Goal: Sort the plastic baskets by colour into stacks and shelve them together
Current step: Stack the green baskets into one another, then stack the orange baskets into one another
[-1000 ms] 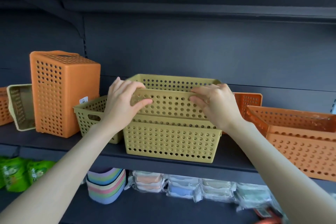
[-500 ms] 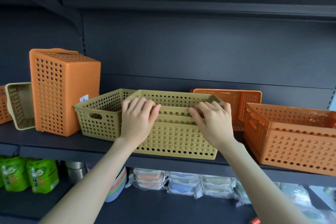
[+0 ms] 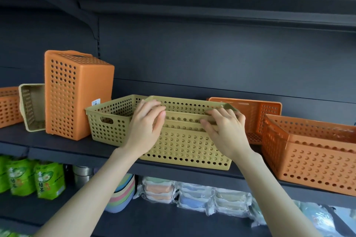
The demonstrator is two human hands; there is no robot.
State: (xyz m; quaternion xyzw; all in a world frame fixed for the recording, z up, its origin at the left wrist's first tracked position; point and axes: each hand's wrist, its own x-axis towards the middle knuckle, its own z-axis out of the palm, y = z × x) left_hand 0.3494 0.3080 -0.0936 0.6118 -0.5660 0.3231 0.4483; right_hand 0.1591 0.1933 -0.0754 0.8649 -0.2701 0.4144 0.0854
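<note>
A stack of nested olive-yellow baskets stands on the dark shelf. My left hand and my right hand both rest on the near rim of the top basket, fingers curled over it. Another olive-yellow basket stands to the left, touching the stack. An orange basket stands on end further left. To the right are an orange basket on its side and a stack of orange baskets.
At the far left are a beige basket on its side and another orange basket. On the lower shelf sit green packets, stacked pastel bowls and wrapped plastic boxes.
The top olive-yellow basket has dropped down into the one below it, and both hands have followed it down on its rim.
</note>
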